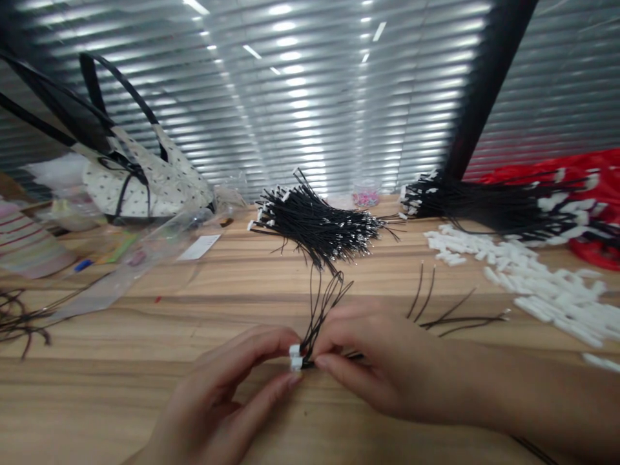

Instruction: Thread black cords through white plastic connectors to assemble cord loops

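Near the front of the table, my left hand [232, 394] holds a small white plastic connector [296, 357] between thumb and fingertips. Several thin black wires [317, 310] run out of the connector and loop upward. My right hand [372, 355] is closed, thumb and forefinger pinching the wires just right of the connector. More loose black wires [450, 319] stick out behind my right hand, some with bright tips. The exact spot where the right fingertips meet the wires is partly hidden by the fingers.
A bundle of black wires with white connectors [314, 223] lies mid-table; another bundle [484, 203] rests on red plastic [600, 171] at right. White plastic housings [542, 274] are spread before it. Left stand a dotted bag [145, 174], a striped cup [29, 242] and clear plastic bags [130, 271].
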Demonstrator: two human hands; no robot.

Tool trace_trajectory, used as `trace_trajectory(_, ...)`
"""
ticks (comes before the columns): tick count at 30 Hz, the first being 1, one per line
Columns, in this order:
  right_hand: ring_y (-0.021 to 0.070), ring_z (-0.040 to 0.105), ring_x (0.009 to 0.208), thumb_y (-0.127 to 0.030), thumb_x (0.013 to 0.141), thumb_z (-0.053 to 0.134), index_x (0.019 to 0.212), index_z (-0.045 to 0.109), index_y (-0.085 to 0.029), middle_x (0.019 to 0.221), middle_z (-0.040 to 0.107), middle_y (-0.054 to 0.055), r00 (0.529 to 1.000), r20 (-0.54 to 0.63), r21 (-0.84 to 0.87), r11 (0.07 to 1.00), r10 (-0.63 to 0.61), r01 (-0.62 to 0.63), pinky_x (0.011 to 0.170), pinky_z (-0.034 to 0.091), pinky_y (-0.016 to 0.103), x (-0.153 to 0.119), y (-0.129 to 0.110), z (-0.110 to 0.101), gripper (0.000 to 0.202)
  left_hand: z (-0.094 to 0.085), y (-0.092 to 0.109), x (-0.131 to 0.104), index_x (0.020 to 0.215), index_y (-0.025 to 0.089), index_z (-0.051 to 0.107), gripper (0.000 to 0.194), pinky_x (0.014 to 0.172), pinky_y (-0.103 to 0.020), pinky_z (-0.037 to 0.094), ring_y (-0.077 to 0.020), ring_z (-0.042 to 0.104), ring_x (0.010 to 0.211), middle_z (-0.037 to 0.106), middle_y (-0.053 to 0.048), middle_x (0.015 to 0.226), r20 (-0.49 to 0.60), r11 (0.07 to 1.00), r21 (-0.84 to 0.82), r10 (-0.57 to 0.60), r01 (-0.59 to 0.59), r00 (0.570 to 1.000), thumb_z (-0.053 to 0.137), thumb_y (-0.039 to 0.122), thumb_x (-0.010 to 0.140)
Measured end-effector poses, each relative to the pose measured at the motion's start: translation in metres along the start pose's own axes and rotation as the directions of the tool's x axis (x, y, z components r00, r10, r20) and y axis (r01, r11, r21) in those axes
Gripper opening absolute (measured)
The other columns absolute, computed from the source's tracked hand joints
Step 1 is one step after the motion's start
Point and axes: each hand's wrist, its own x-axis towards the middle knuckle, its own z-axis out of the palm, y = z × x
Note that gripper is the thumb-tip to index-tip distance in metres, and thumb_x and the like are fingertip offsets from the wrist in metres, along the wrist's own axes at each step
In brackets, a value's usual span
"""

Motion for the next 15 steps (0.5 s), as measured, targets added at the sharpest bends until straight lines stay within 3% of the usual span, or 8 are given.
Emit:
trace_trajectory(4,0.0147,0.061,0.079,-0.015,0.095,0.046,0.087,0.068,-0.011,0.086,0.069,0.007,0.995,0.092,-0.166,0.985,-0.027,0.043,0.071,0.045,0.026,0.0,-0.004,-0.005,0.024,-0.001,-0.002,-0.003,0.105,0.042,0.076,0.052,0.084,-0.015,0.057,-0.0129,0.076,0.085,0.08,0.009,0.097,0.0,1.0,0.018,0.003,-0.003,1.0,0.076,0.006,0.069)
trace_trajectory(8,0.0169,0.062,0.083,-0.017,0.099,0.041,0.089,0.068,-0.011,0.091,0.07,0.009,0.985,0.172,-0.221,0.973,-0.021,0.059,0.074,0.047,0.029,0.002,-0.009,-0.011,0.03,-0.002,-0.001,-0.004,0.101,0.043,0.077,0.048,0.083,-0.015,0.057,-0.0135,0.076,0.085,0.081,0.009,0.095,0.003,0.999,0.007,-0.037,0.037,0.999,0.078,0.008,0.068)
trace_trajectory(12,0.0172,0.063,0.08,-0.017,0.095,0.045,0.089,0.068,-0.012,0.088,0.07,0.009,0.983,0.182,-0.193,0.981,0.027,0.008,0.071,0.048,0.029,0.004,-0.009,-0.016,0.025,-0.003,0.002,-0.001,0.093,0.036,0.08,0.036,0.077,-0.015,0.059,-0.0154,0.077,0.08,0.082,0.005,0.09,0.05,0.983,-0.052,-0.176,0.178,0.983,0.078,0.011,0.068)
trace_trajectory(15,0.0124,0.06,0.072,-0.01,0.087,0.051,0.093,0.069,-0.012,0.082,0.068,0.005,0.977,0.202,-0.08,0.996,0.063,-0.048,0.065,0.046,0.024,0.005,-0.003,-0.035,0.02,-0.007,0.002,0.007,0.09,0.031,0.08,0.025,0.069,-0.015,0.06,-0.0161,0.077,0.074,0.082,0.002,0.085,0.119,0.933,-0.14,-0.315,0.33,0.941,0.078,0.015,0.072)
